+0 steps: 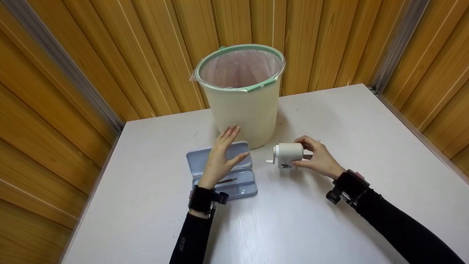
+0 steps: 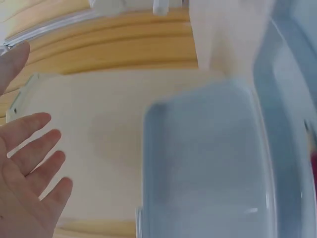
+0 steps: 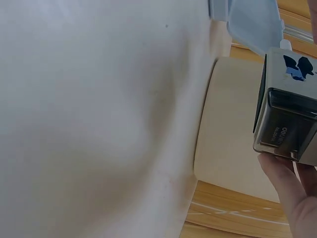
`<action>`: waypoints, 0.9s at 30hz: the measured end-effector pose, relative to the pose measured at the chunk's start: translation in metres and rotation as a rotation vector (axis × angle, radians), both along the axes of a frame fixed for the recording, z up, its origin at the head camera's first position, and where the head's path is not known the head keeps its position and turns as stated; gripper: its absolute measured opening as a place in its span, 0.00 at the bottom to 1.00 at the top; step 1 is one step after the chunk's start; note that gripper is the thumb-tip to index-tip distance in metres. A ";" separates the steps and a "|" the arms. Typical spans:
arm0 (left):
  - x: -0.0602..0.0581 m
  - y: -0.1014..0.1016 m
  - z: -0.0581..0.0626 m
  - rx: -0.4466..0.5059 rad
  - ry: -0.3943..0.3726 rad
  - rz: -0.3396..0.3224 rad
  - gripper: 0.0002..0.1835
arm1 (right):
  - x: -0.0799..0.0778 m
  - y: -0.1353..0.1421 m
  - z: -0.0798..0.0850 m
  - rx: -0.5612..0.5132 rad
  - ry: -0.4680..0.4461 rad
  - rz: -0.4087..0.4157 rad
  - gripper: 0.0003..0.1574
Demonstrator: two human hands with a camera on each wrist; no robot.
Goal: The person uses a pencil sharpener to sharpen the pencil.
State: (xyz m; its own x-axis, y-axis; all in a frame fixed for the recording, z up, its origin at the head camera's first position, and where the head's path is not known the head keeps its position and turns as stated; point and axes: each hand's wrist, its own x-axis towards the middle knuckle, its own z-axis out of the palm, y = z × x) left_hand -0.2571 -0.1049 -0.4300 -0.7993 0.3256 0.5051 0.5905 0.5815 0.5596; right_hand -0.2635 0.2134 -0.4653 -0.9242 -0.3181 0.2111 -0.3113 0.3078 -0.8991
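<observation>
A cream crank pencil sharpener (image 1: 289, 153) is held between the thumb and fingers of my right hand (image 1: 318, 157). It appears raised off the table, its white crank handle (image 1: 270, 161) pointing left. The right wrist view shows the sharpener's dark see-through drawer (image 3: 287, 129) and the gripping fingers (image 3: 285, 183). Over a blue pencil case (image 1: 249, 187) hovers my left hand (image 1: 220, 156), fingers extended, thumb apart, holding nothing. The case lies with its lid (image 1: 198, 161) folded back; a pencil (image 1: 227, 181) rests inside, partly hidden by the left wrist.
Behind the hands stands a cream bin (image 1: 245, 113) with a green rim and a clear liner bag. The white table (image 1: 146, 190) carries everything. Wood-panelled walls (image 1: 322, 44) close in the back and both sides.
</observation>
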 end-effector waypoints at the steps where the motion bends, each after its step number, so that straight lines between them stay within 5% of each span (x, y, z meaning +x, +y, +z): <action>1: 0.000 -0.006 0.000 -0.017 0.028 0.028 0.41 | 0.000 0.002 -0.003 0.008 -0.003 0.000 0.34; 5: 0.003 -0.034 0.002 -0.093 0.105 0.183 0.44 | -0.001 0.009 -0.012 0.044 -0.020 0.001 0.35; 12: 0.013 -0.097 -0.002 -0.198 0.030 0.424 0.47 | -0.004 0.017 -0.021 0.070 -0.044 0.008 0.35; 19: 0.023 -0.143 -0.012 -0.279 -0.054 0.492 0.46 | -0.008 0.023 -0.025 0.101 -0.050 0.030 0.35; 27: 0.021 -0.154 -0.015 -0.278 -0.077 0.518 0.45 | -0.008 0.024 -0.028 0.142 -0.060 0.088 0.34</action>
State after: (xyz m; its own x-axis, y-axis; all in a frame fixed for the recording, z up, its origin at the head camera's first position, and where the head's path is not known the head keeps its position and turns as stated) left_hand -0.2363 -0.2590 -0.4447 -0.9206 -0.0053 0.3905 0.1538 0.9142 0.3750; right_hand -0.2712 0.2376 -0.4933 -0.9013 -0.4207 0.1034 -0.2895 0.4074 -0.8661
